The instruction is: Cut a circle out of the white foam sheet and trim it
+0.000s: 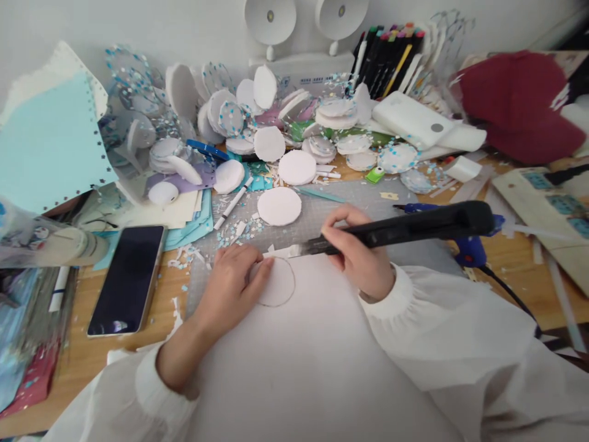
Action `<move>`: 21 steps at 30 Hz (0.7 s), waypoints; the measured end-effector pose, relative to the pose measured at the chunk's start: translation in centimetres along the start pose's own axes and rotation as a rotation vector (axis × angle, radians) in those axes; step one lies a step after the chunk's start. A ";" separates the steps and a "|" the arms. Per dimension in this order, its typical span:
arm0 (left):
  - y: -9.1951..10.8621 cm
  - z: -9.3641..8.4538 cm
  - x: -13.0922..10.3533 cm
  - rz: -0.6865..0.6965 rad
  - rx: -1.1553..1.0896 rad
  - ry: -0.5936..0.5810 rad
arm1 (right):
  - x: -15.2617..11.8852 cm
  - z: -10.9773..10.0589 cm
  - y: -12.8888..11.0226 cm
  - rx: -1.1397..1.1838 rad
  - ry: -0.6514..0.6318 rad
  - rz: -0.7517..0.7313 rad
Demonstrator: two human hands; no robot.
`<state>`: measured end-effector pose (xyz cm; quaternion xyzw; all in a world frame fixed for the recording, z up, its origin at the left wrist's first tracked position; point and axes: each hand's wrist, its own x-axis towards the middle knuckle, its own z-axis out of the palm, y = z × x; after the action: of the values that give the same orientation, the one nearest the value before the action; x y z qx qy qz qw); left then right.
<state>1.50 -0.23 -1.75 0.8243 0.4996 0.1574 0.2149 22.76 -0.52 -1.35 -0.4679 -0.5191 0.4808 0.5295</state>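
Observation:
A large white foam sheet [294, 356] with a pencilled circle lies before me on the grey cutting mat [207, 252]. My left hand [237, 276] rests on its far left part, thumb stretched across the circle and the other fingers bent near the far edge; it presses the sheet without grasping anything. In my right hand [352, 248] is a black utility knife [414, 227], handle pointing right. Its blade reaches the sheet's far edge beside the circle, where a narrow white strip lies. The blade tip is blurred. Just beyond sits a cut white foam disc [279, 206].
Many white discs [297, 167], some beaded, crowd the back beneath a twin-headed lamp [301, 67]. A phone [127, 279] lies left, near blue paper. Scraps and a white marker [233, 204] litter the mat. At right are a blue glue gun [472, 248] and a power strip [543, 215].

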 end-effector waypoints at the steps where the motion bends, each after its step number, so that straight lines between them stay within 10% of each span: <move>1: 0.0 0.0 0.0 0.002 0.001 -0.003 | 0.1 0.0 0.1 0.073 0.056 0.011; 21: 0.4 -0.6 0.0 -0.012 -0.073 0.031 | -1.8 0.0 -1.0 -0.513 -0.026 -0.269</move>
<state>1.49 -0.27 -1.00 0.8103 0.5017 0.1868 0.2382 22.83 -2.42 -0.57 -0.5073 -0.6878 0.2655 0.4462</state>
